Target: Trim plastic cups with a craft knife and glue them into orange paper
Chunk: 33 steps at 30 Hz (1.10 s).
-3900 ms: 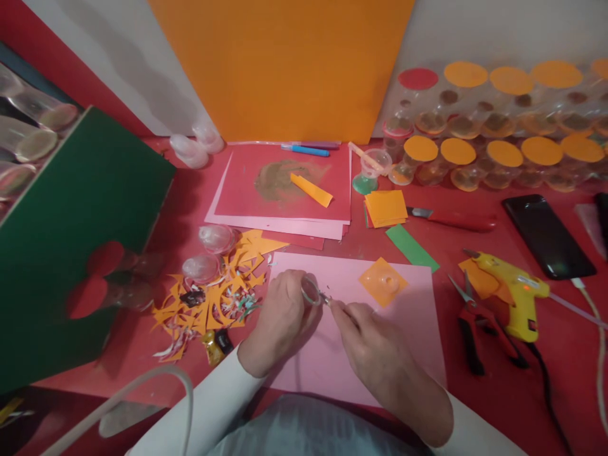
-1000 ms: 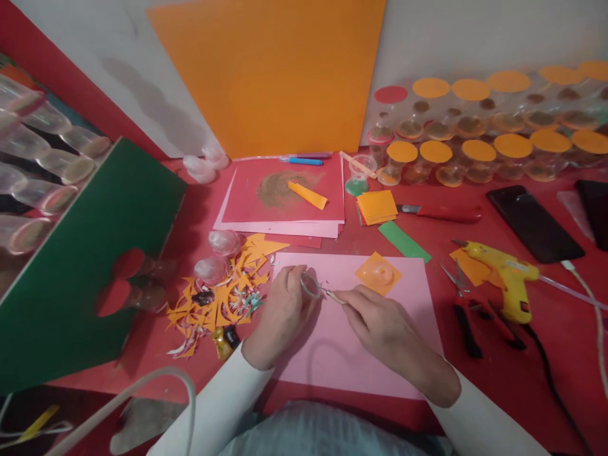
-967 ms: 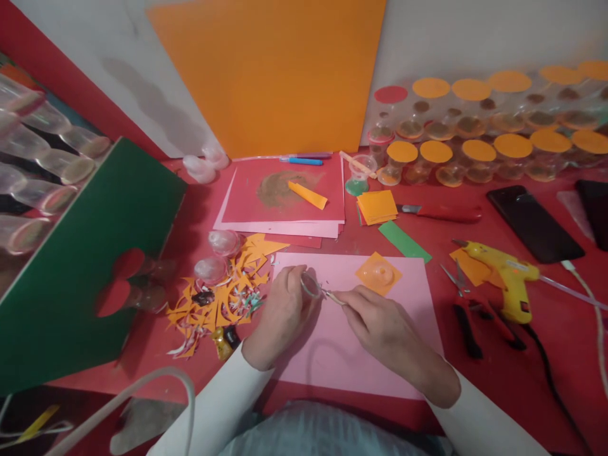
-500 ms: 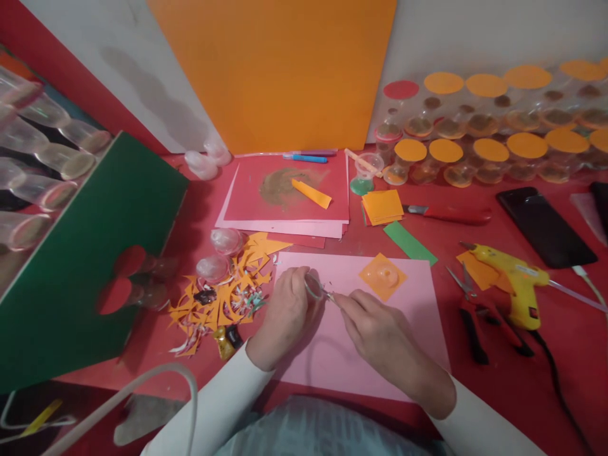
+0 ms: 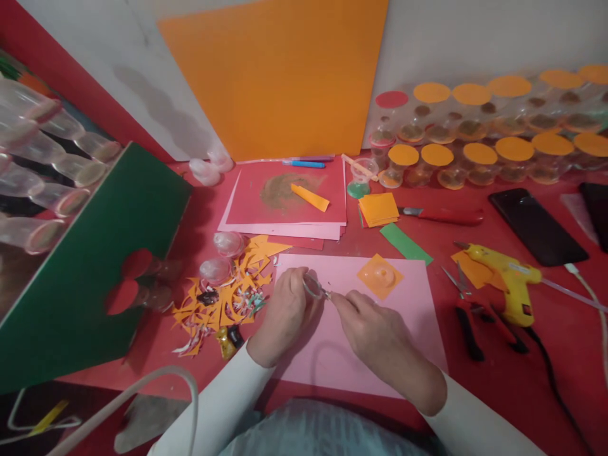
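Note:
My left hand (image 5: 284,315) is closed around a clear plastic cup (image 5: 312,286), its round rim turned toward my right hand. My right hand (image 5: 377,332) pinches a small thin tool (image 5: 327,294) with a dark metallic tip, which meets the cup's rim; most of the tool is hidden in my fingers. Both hands are above a pink sheet of paper (image 5: 351,373). On that sheet, beyond my right hand, lies an orange paper square (image 5: 363,277) with a clear domed plastic piece (image 5: 384,275) on it.
Orange paper scraps (image 5: 223,308) and two clear plastic pieces (image 5: 216,270) lie left. A green board (image 5: 109,253) leans there. To the right are a yellow glue gun (image 5: 515,282), red-handled pliers (image 5: 479,316) and a phone (image 5: 536,226). Several orange-topped plastic hourglass shapes (image 5: 437,155) line the back.
The whole view has shifted slightly. My hands keep nearly the same hold, with the cup's rim turned a little and the tool still at its edge.

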Each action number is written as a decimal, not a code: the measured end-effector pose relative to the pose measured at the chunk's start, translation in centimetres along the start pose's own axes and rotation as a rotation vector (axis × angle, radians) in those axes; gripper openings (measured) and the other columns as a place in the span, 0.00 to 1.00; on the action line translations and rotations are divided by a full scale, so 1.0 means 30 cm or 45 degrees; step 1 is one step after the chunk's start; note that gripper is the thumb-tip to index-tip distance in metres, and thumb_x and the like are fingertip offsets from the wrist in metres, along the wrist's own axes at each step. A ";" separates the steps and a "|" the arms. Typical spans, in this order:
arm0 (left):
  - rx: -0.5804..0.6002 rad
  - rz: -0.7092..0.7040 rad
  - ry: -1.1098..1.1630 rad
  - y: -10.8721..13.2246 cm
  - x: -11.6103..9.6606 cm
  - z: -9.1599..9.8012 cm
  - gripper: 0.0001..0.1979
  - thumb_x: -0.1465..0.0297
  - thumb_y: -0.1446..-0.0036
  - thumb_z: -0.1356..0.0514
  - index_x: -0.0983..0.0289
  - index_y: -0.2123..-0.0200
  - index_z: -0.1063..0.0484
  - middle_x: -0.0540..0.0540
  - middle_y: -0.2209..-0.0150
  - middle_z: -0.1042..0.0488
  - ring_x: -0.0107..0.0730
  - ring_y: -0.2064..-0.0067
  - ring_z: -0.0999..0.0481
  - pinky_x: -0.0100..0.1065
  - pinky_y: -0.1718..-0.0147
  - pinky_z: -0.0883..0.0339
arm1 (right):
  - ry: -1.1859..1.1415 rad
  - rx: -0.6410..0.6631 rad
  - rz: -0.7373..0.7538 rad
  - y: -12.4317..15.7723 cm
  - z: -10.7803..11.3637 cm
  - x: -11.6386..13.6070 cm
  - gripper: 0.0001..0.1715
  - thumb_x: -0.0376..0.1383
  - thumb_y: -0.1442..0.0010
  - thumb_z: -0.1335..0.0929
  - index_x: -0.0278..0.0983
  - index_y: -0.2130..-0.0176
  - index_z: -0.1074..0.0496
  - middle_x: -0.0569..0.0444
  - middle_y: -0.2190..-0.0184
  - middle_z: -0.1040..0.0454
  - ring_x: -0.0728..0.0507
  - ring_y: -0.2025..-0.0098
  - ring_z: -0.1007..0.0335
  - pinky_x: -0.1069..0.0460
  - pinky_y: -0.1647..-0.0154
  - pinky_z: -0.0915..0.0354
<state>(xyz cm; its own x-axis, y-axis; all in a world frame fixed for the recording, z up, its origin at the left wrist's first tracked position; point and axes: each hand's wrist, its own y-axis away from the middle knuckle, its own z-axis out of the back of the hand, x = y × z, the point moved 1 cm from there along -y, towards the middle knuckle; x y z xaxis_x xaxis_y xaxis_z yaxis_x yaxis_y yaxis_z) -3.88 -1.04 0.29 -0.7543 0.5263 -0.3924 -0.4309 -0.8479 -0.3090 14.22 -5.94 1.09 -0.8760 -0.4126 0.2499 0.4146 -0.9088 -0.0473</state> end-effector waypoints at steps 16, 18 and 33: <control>0.095 0.332 0.496 0.018 0.029 0.048 0.28 0.65 0.39 0.38 0.61 0.39 0.42 0.63 0.44 0.27 0.44 0.45 0.24 0.44 0.48 0.28 | -1.156 -0.350 -0.237 -0.051 0.055 -0.054 0.11 0.35 0.34 0.40 0.43 0.69 0.47 0.61 0.75 0.39 0.49 0.76 0.39 0.54 0.74 0.36; 0.117 0.343 0.540 0.008 0.017 0.059 0.25 0.66 0.40 0.38 0.60 0.41 0.39 0.62 0.46 0.25 0.43 0.47 0.23 0.43 0.49 0.27 | -1.146 -0.285 -0.260 -0.055 0.051 -0.051 0.12 0.36 0.34 0.40 0.43 0.70 0.46 0.61 0.76 0.40 0.49 0.76 0.40 0.55 0.74 0.36; 0.302 0.287 0.719 -0.057 -0.049 0.082 0.22 0.65 0.39 0.37 0.60 0.43 0.36 0.59 0.55 0.19 0.38 0.59 0.17 0.39 0.59 0.23 | -0.972 -0.404 -0.126 -0.053 0.035 -0.061 0.07 0.31 0.37 0.37 0.40 0.66 0.32 0.57 0.73 0.34 0.47 0.71 0.32 0.54 0.69 0.34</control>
<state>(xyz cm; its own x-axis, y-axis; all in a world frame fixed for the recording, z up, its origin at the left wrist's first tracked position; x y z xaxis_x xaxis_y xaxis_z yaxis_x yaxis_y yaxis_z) -3.24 -0.51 3.54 -0.4903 0.2315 -0.8403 -0.4388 -0.8985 0.0084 15.41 -3.67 1.72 -0.4490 -0.2783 0.8491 0.1555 -0.9601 -0.2324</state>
